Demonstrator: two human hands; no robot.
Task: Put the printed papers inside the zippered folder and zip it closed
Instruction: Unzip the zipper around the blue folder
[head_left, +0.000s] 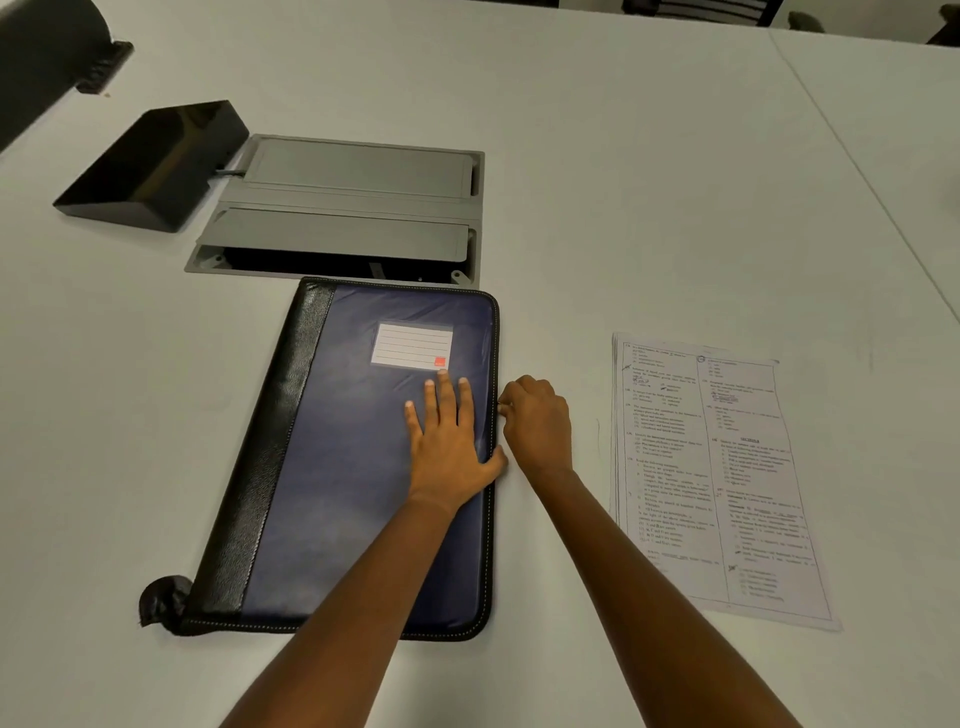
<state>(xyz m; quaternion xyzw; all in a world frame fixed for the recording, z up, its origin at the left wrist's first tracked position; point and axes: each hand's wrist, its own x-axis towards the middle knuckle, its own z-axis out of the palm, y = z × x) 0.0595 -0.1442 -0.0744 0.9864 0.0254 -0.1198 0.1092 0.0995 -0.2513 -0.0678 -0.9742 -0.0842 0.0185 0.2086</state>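
A navy zippered folder (343, 467) with a black spine strip and a white label lies flat and closed on the white table. My left hand (449, 441) rests flat on its cover near the right edge, fingers spread. My right hand (537, 423) is curled against the folder's right edge, fingertips pinched at the zipper track; the zipper pull itself is too small to make out. A stack of printed papers (717, 483) lies on the table to the right of my right hand, apart from the folder.
A grey cable hatch (358, 208) is set into the table just behind the folder, one flap raised. A black wedge-shaped device (156, 166) stands to its left. A dark chair back (36, 62) is at the far left corner.
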